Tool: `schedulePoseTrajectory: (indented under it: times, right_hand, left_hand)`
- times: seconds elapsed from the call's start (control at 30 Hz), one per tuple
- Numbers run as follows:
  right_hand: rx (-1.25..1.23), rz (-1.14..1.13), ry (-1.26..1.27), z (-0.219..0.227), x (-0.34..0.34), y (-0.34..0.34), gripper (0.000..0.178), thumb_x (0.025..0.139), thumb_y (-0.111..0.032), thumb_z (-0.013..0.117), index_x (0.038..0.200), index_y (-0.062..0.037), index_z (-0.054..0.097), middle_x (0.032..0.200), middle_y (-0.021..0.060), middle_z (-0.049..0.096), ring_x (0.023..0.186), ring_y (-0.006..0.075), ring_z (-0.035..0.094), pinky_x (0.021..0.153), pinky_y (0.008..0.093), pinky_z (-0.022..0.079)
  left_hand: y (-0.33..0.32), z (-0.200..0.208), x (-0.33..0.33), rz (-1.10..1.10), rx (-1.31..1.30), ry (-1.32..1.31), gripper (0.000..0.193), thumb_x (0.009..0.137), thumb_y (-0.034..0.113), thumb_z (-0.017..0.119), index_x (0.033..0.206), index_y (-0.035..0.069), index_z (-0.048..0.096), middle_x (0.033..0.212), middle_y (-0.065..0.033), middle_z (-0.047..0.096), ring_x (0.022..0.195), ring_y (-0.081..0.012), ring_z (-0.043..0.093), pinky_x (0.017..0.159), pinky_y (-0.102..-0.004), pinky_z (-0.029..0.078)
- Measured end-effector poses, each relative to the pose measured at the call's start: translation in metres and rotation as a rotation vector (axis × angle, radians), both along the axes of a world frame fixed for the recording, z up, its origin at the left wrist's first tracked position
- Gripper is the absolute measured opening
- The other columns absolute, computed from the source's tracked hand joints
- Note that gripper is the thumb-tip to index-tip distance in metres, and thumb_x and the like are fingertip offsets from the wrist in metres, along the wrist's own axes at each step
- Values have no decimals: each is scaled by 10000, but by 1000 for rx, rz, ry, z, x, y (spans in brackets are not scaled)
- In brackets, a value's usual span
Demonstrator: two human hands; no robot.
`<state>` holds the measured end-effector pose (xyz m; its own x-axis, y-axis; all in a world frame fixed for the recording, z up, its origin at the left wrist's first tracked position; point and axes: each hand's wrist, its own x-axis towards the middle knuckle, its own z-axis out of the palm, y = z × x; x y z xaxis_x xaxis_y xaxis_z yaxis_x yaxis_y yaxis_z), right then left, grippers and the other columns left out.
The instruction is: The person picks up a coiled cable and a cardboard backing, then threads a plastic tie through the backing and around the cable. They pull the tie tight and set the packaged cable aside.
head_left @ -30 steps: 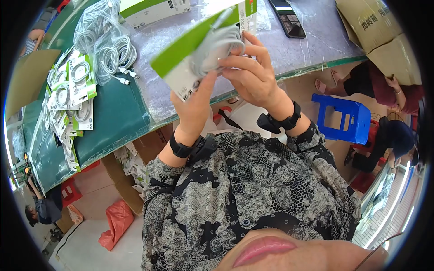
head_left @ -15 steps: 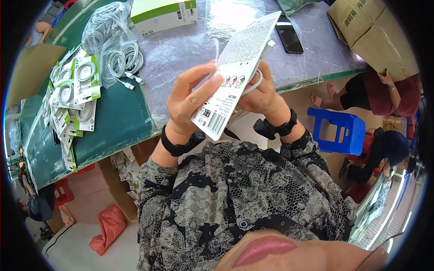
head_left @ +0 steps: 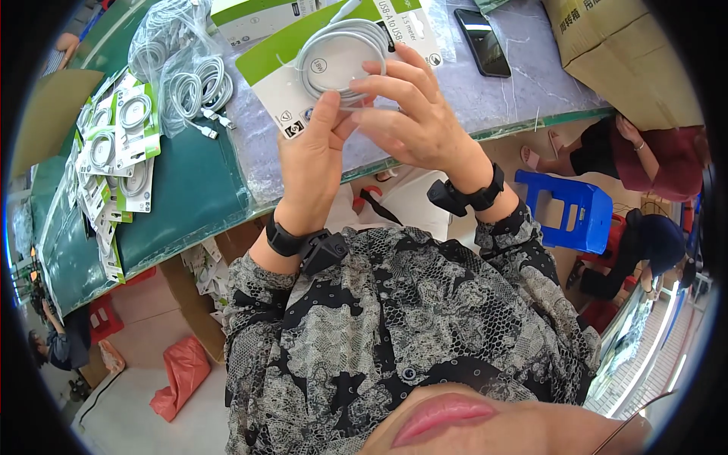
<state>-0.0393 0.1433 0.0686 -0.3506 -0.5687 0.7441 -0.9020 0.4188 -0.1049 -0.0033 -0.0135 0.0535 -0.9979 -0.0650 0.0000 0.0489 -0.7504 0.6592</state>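
In front of me, above the table, I hold a green-and-white cardboard packaging card (head_left: 267, 89) with its printed front facing up. A white coiled cable (head_left: 307, 57) lies against that front. My left hand (head_left: 317, 155) grips the card's lower edge, thumb on the front near the coil and its other fingers mostly hidden behind. Curled over the lower right of the coil, the fingers of my right hand (head_left: 413, 114) press on the cable. One pale connector of the cable sticks up at the top of the card.
Carded cables (head_left: 121, 152) are piled at the left, beside a clear bag of coiled cables (head_left: 171, 53). A green-white box (head_left: 254, 19) stands behind the card. A phone (head_left: 483, 44) and a cardboard carton (head_left: 622, 61) are to the right. Past the table edge stands a blue stool (head_left: 580, 216).
The card has turned from its printed back, held steeply, to its front with the coil showing, and moved up and left. My right hand has come round onto the coil.
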Motion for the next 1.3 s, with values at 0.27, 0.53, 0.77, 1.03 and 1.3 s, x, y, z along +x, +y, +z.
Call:
schedulePoseTrajectory:
  times: [0.27,0.53,0.77,1.03,1.3]
  right_hand:
    - [112,33,49,-4,-7,10,227,701,-93,710,911,-110,624,1077,44,603,1075,249,557,1009,493,389]
    - [-135,84,-122,-16,-7,10,162,712,-9,679,837,-62,590,1011,91,599,1037,268,579,987,494,415]
    - [-134,117,-100,-4,10,8,185,709,24,678,845,-42,570,1029,127,573,1098,344,535,971,499,426]
    - [68,11,31,4,24,15,207,732,-94,629,903,18,592,1083,145,533,1182,359,456,988,544,394]
    - [39,212,-503,1,26,27,312,715,-104,630,990,40,596,1152,151,483,1170,376,459,1012,516,385]
  left_hand:
    - [-2,-4,1,-100,19,-62,354,933,85,527,1270,26,436,1174,-101,577,1005,-243,615,865,-375,525]
    - [10,-4,8,-88,80,-58,392,918,78,552,1284,13,426,1164,-127,578,993,-239,619,877,-371,524]
    - [-1,-12,22,338,-830,275,296,832,22,653,1122,-1,598,1125,-167,586,1011,-251,616,831,-340,539]
    - [-27,7,1,395,-1041,1006,444,666,46,766,1093,74,650,1099,-174,564,1048,-319,602,870,-345,528]
    - [-36,27,7,229,-1103,1001,418,683,50,755,1082,139,670,1148,-128,547,1088,-326,579,891,-353,519]
